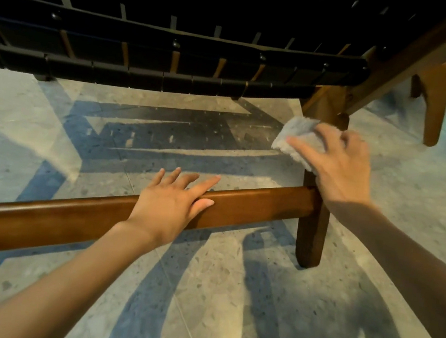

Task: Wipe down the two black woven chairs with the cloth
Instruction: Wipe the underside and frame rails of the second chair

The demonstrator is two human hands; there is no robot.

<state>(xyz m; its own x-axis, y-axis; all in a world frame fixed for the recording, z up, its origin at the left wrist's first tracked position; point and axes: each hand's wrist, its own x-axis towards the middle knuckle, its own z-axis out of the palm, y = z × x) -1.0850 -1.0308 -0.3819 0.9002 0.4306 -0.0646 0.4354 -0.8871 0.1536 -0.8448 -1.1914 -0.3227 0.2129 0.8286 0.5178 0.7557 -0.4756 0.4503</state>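
Against leg [310, 237], right hand [339, 161] grips cloth [294, 134]; left hand [171, 204] flat on rail [254, 201].

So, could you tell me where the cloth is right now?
Right of centre in the head view: the right hand holds the cloth against the chair's wooden leg, above the rail.

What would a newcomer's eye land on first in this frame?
First the hands: the left hand rests flat on the brown wooden crossbar at centre, while the right hand holds a pale fluffy cloth against the chair leg at right. Above them, the black woven seat spans the top of the frame, seen from low down.
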